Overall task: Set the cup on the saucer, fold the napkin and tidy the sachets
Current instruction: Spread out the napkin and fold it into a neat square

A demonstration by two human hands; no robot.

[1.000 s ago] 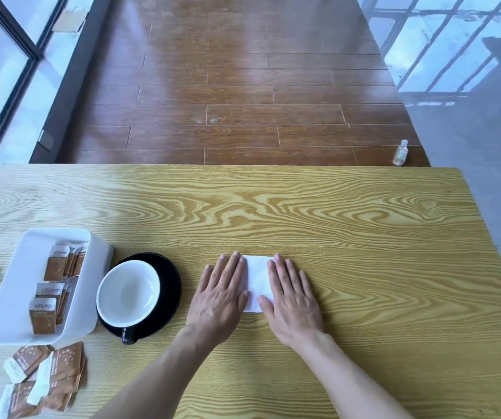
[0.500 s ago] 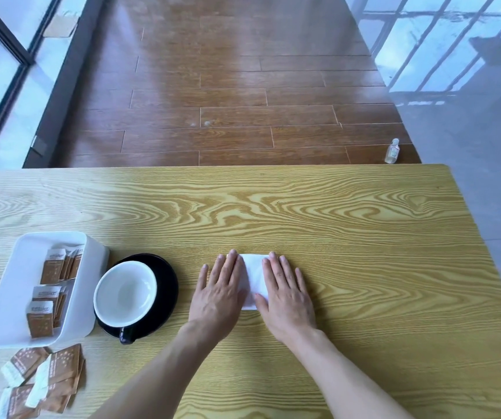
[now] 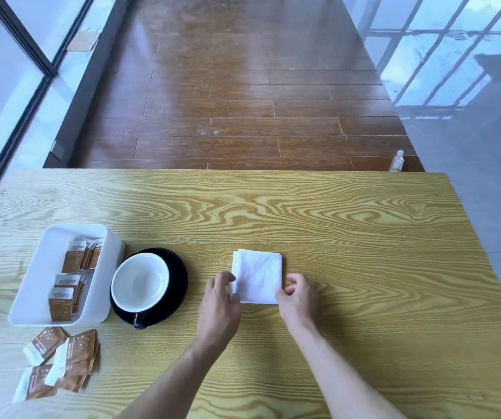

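A white folded napkin [image 3: 257, 276] lies flat on the wooden table [image 3: 334, 225], a small rectangle. My left hand [image 3: 220, 303] pinches its near left corner and my right hand [image 3: 299, 297] pinches its near right corner. To the left, a cup [image 3: 140, 281], white inside with a black handle, stands on a black saucer [image 3: 178, 279]. A white tray [image 3: 40, 276] holds several brown sachets [image 3: 72, 261] standing in rows. Several more brown sachets [image 3: 62, 361] lie loose on the table in front of the tray.
The table's far edge meets a brown plank floor. A small clear bottle [image 3: 397, 161] stands on the floor past the far right corner. Glass panels run along the left and right sides.
Both hands have lifted off the top of the napkin and drawn back to its near corners, fingers now curled on the edges. The napkin shows fully uncovered.
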